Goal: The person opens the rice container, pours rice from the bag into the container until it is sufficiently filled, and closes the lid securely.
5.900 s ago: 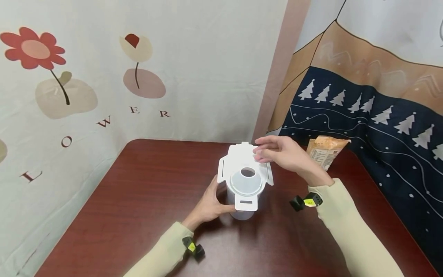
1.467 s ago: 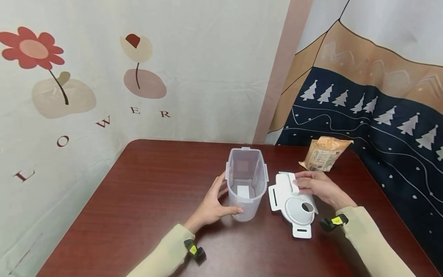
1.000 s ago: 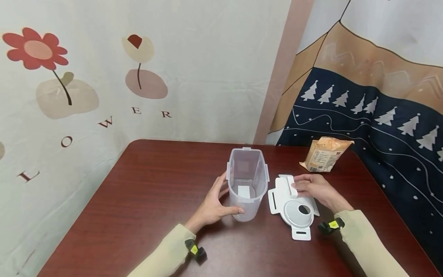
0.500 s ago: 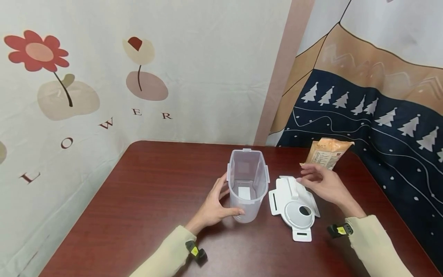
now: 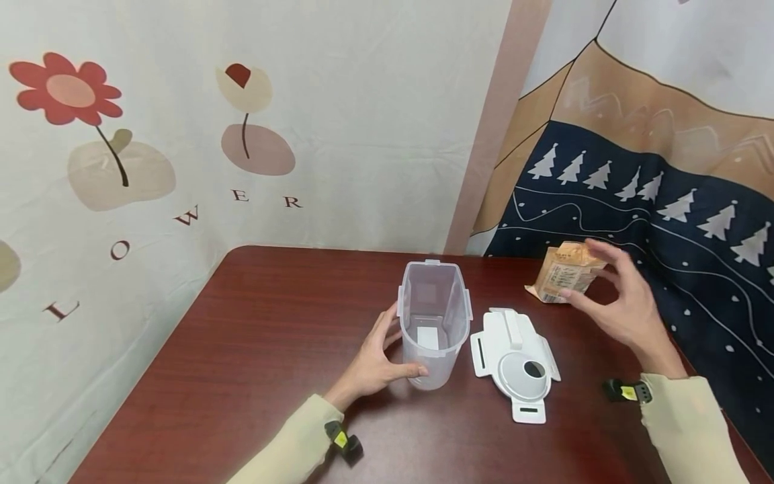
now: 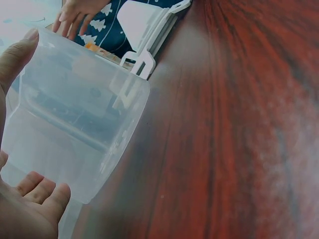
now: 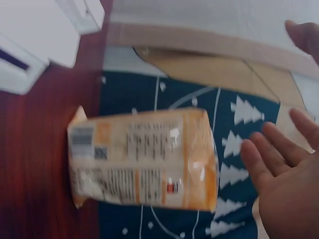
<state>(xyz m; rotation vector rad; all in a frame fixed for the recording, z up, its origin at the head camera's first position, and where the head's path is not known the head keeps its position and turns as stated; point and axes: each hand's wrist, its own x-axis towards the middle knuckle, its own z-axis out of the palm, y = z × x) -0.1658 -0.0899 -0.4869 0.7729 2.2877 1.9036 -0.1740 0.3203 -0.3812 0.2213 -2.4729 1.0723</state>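
An orange-and-cream printed food packet (image 5: 562,272) is stood upright near the far right corner of the tabletop (image 5: 290,329). It is framed by the right hand (image 5: 631,312), whose thumb and fingers are held wide apart; nothing is gripped, and in the right wrist view a gap is left between fingertips and packet. The step in hand is judged to be the reach for this packet. For the next move, the fingers would need to be brought in around its sides and closed gently, since the wrapping may crumple.

Nearer, the white clip lid (image 5: 514,356) is laid on the tabletop, just beside a clear plastic container (image 5: 431,296), whose top is left uncovered. A white square is seen at the container's bottom. The container is kept upright by the left hand (image 5: 369,359), its thumb and fingers curled around the wall. That steadying hold would probably best be kept while the packet is picked up.
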